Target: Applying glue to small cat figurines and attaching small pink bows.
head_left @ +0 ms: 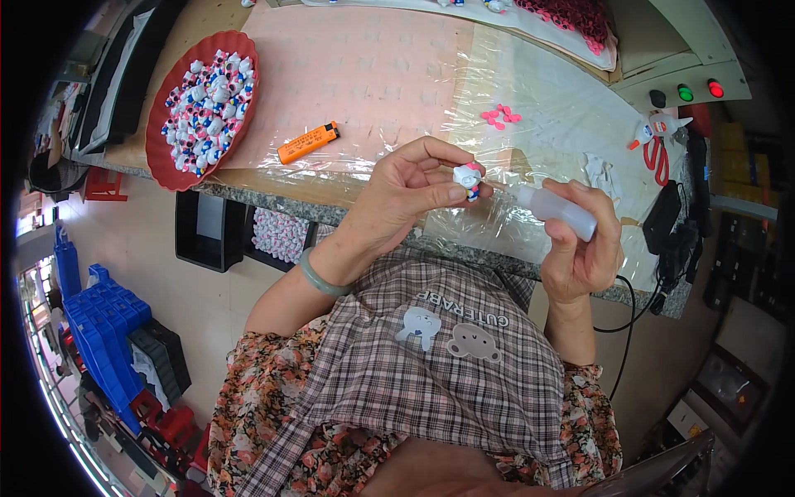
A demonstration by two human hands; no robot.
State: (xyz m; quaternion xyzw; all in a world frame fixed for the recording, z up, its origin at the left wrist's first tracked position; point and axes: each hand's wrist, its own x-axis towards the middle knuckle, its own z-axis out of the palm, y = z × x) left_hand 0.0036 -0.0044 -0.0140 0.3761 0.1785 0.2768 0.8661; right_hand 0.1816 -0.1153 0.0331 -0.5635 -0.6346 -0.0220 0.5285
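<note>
A small white figurine (467, 176) with pink and blue parts is pinched between the thumb and fingers of my left hand (411, 186). My right hand (586, 244) grips a translucent squeeze bottle (561, 212), tilted so that its thin nozzle points left at the figurine. The nozzle tip is close beside the figurine; whether it touches I cannot tell. Beyond my hands, several small pink pieces (500, 116) lie loose on the plastic-covered table (397, 91). An orange lighter (309, 142) rests to the left of my left hand.
At the far left a red scalloped bowl (155, 137) holds many similar figurines. Red-handled scissors (657, 157) and a second small bottle (643, 134) lie on the right, near black adapters and cables (662, 217). Black trays (209, 230) sit below the table's stone edge.
</note>
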